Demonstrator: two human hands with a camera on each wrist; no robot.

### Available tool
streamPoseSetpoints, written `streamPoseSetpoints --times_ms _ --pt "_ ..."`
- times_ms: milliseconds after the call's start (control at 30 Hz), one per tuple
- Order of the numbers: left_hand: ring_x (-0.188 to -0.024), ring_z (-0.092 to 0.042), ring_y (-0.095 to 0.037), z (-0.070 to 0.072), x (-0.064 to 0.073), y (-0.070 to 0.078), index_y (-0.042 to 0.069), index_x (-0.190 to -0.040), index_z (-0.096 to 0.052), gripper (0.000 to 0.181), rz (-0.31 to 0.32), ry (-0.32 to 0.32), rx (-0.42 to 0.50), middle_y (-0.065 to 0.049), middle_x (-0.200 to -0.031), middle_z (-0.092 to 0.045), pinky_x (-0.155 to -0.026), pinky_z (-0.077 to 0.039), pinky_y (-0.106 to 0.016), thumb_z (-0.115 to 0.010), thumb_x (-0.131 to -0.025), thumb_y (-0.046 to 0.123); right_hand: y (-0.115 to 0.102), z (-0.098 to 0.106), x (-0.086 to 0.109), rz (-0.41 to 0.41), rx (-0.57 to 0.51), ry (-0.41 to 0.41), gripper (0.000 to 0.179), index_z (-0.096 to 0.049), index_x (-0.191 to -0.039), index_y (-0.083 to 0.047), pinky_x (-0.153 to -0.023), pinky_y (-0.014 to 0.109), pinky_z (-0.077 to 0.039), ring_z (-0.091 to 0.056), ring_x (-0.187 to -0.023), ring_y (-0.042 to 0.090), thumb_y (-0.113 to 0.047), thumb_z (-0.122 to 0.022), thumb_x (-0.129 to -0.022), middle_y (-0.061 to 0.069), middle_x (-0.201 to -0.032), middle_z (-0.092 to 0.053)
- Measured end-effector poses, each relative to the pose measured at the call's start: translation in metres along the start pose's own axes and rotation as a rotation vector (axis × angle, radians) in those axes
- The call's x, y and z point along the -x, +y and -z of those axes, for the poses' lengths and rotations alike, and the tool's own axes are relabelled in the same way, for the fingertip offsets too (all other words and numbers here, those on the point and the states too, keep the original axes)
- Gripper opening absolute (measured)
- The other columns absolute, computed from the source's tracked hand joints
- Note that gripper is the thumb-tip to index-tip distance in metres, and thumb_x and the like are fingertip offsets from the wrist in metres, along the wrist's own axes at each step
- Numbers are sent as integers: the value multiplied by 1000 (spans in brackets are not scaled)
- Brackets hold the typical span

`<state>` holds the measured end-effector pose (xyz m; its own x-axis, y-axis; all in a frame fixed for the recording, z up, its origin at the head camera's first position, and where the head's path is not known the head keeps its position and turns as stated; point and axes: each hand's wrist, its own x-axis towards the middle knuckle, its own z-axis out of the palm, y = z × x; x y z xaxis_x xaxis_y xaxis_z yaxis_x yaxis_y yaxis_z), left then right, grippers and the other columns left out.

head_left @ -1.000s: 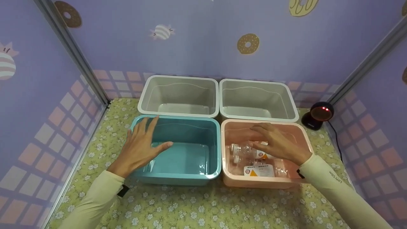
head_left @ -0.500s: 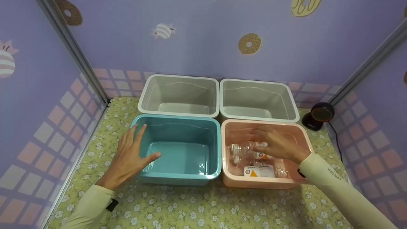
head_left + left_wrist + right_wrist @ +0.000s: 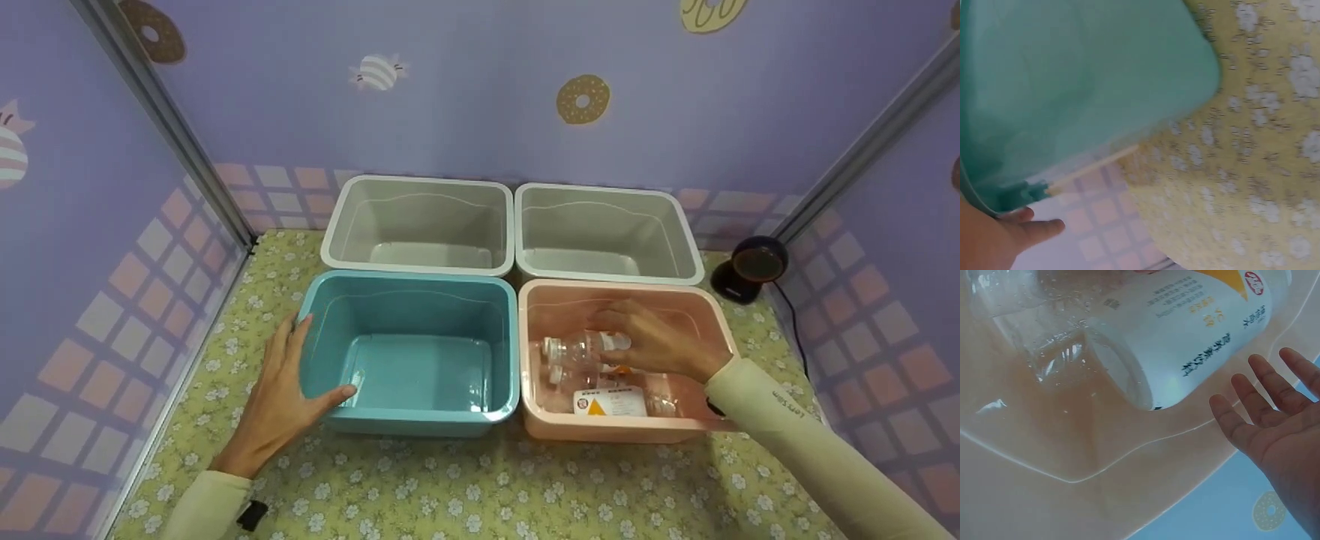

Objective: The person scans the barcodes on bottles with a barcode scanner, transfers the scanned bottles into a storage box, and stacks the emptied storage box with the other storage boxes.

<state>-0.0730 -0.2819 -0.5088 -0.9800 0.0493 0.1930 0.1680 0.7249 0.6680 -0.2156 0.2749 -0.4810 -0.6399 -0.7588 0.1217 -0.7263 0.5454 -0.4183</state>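
In the head view my left hand [image 3: 277,390] is at the left side of a teal plastic bin [image 3: 420,424]. Its fingers lie along the outer wall and the thumb reaches over the front left corner. The left wrist view shows two fingertips right at the rim of that bin [image 3: 1100,73]. My right hand [image 3: 652,341] is down inside a pink bin [image 3: 600,429], over clear plastic bottles with white labels. One labelled bottle [image 3: 1185,343] lies beside my spread right fingers [image 3: 1264,405], with a gap showing between them. A white cap [image 3: 551,349] points left.
Two grey bins [image 3: 420,268], [image 3: 607,277] stand behind the teal and pink ones, close against them. A black scanner-like device [image 3: 750,266] on a stand is at the right, its cable running down the wall. Purple walls enclose the flowered tabletop [image 3: 420,487].
My left hand has moved from over the teal bin leftward and down to its left rim. My right hand has sunk slightly among the bottles. The device's red lights have gone off.
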Motion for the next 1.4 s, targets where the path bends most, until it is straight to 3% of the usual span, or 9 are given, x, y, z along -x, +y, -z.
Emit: streamPoseSetpoints --times_ms 233,400,633,900,1067,1233,1400 --pt "-163 -15 -57 -1 9 -15 10 -178 -17 131 -42 18 64 -17 -184 -5 -114 -26 -88 -99 -81 42 7 -4 -1 33 -28 18 45 -79 -132 -5 -116 68 -44 -60 -137 48 -9 -86 -88 23 -143 -70" --pt "-163 -14 -57 -2 13 -24 9 -178 -16 134 -35 20 119 -19 -183 -7 -113 -24 -90 -100 -78 39 11 -9 0 26 -23 24 47 -79 -131 -6 -114 68 -45 -61 -135 47 -8 -88 -85 23 -143 -69" --pt "-161 -15 -62 -1 20 -31 12 -179 -11 142 26 13 195 -26 -182 -8 -113 -21 -90 -101 -74 45 16 -12 2 -4 -29 12 55 -77 -135 -3 -114 66 -46 -62 -133 45 -8 -93 -82 21 -141 -69" --pt "-155 -31 -58 -2 22 -34 17 -180 -1 150 49 -11 331 -27 -180 -14 -114 -33 -80 -104 -73 39 24 -16 8 2 -53 24 60 -75 -136 1 -116 67 -42 -59 -136 48 -9 -93 -80 25 -143 -65" --pt "-155 -31 -57 -2 24 -36 17 -179 2 150 106 -36 399 -27 -181 -11 -116 -35 -76 -105 -74 31 25 -18 10 -43 -78 21 62 -73 -139 3 -118 66 -41 -57 -139 50 -10 -95 -82 27 -146 -63" --pt "-154 -34 -59 -1 26 -35 21 -179 4 151 180 -69 392 -30 -180 -13 -116 -38 -75 -105 -76 28 24 -17 11 -99 -128 8 63 -73 -140 3 -119 65 -41 -55 -141 48 -10 -97 -83 27 -149 -62" --pt "-152 -38 -60 0 26 -36 22 -179 5 149 199 -79 382 -33 -177 -18 -115 -40 -74 -103 -77 21 26 -18 9 -78 -117 3 61 -74 -137 4 -118 63 -43 -59 -138 46 -9 -98 -83 25 -146 -66"
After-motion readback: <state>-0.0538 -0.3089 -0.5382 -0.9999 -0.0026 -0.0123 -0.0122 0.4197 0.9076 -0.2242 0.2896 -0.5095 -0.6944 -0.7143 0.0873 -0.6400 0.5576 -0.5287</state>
